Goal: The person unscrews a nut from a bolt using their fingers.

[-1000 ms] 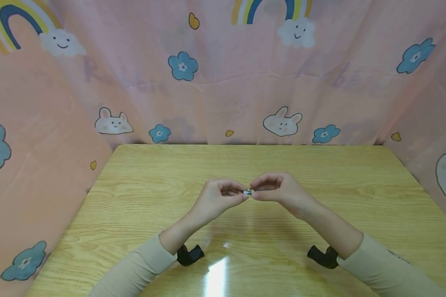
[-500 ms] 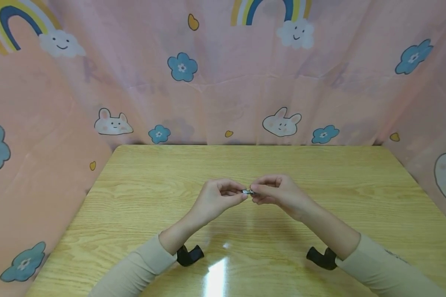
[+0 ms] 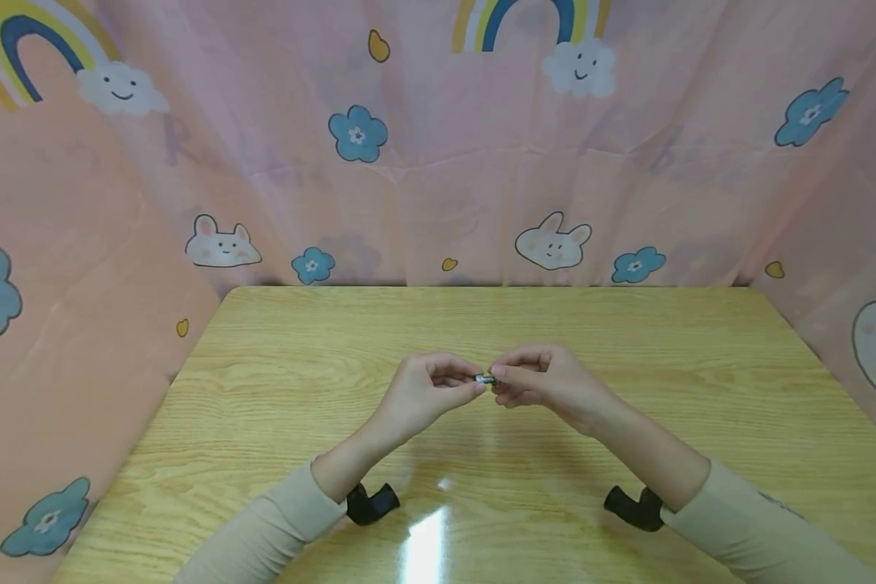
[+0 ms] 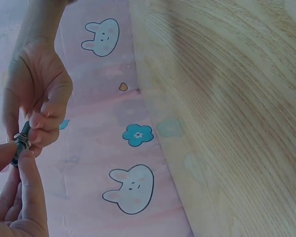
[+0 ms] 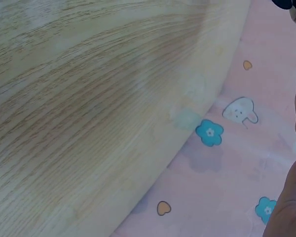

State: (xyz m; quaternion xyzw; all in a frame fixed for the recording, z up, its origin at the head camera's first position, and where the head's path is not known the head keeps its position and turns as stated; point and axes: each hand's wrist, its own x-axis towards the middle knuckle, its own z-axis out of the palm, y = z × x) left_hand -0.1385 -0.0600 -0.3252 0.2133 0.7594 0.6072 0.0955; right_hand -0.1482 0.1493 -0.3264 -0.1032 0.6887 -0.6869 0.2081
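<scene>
A small metal bolt with a nut on its thread is held between the two hands above the table. My left hand pinches the bolt's head end between thumb and fingers. From the other side, my right hand has its thumb and fingertips at the nut and threaded end. The left wrist view shows the nut partway along, with the bare thread sticking out past it beside the right hand's fingers. In the right wrist view the hands are cut off at the right edge and the bolt is out of sight.
Below the hands lies a wood-grain table, its surface reflecting a bright light near the front. A pink printed curtain encloses the back and sides. Black wrist-worn camera mounts stick out at both sleeve cuffs.
My right thumb has swung from below the nut up across its front, and the fingers have shifted under it. The left hand keeps its pinch on the bolt, almost unmoved.
</scene>
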